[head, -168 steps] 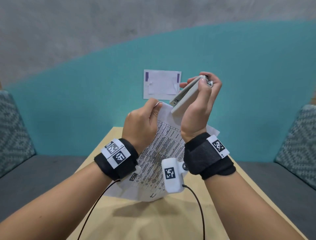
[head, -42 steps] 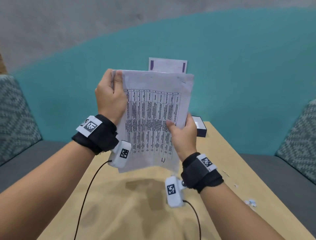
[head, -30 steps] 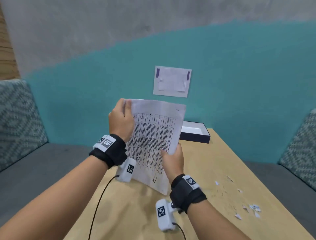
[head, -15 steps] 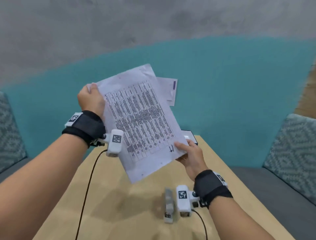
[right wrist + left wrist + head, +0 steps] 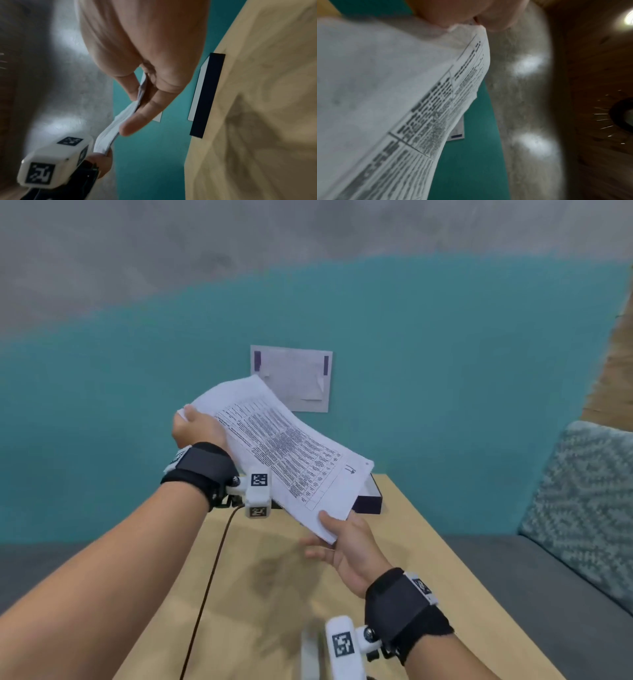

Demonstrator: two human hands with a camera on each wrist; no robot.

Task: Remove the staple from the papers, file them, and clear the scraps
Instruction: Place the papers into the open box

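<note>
Papers (image 5: 284,453), a stack printed with tables, hang tilted in the air above the wooden counter (image 5: 274,594). Left hand (image 5: 197,429) grips their upper corner with curled fingers; right hand (image 5: 346,546) pinches the lower corner, thumb on top and fingers beneath. Behind the stack's low end, a dark open box (image 5: 370,499) sits at the counter's far edge by the teal wall (image 5: 445,371).

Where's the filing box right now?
In the head view the dark box sits at the table's far edge, right of centre, partly hidden behind the papers held in the left hand and right hand.
</note>
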